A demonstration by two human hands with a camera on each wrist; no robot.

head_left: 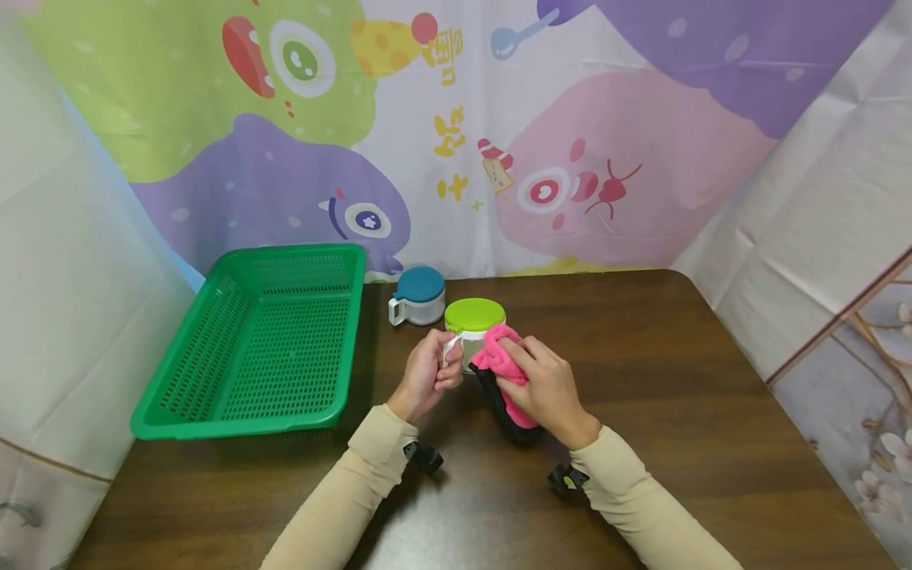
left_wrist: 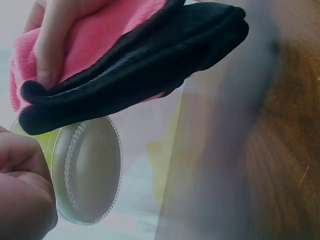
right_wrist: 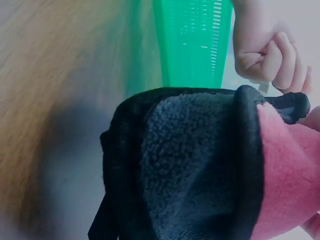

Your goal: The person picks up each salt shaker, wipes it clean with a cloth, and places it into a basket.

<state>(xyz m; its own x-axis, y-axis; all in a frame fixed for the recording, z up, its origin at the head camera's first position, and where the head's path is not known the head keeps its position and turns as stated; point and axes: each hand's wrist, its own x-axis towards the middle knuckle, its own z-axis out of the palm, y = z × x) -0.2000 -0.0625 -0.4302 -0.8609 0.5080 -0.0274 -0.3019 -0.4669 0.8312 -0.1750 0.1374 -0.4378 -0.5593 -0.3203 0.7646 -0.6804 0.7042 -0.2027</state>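
In the head view, a small clear jar with a lime-green lid [head_left: 475, 314] is held up in front of me. My left hand [head_left: 429, 374] grips the jar's white handle [head_left: 451, 347]. A pink and black cloth [head_left: 497, 360] is bunched in my right hand [head_left: 549, 389], against or close beside the jar's right side. From the left wrist, the jar's clear ribbed base [left_wrist: 95, 170] shows tilted sideways, with the cloth's black side [left_wrist: 135, 75] hanging beside it. The right wrist view is mostly filled by the folded cloth [right_wrist: 190, 160].
A similar jar with a blue lid [head_left: 420, 283] stands behind, near the table's back edge. To the left sits a green plastic basket [head_left: 349, 340] with perforated sides. The brown wooden table [head_left: 663, 356] meets a cartoon-printed curtain [head_left: 470, 237] at the back.
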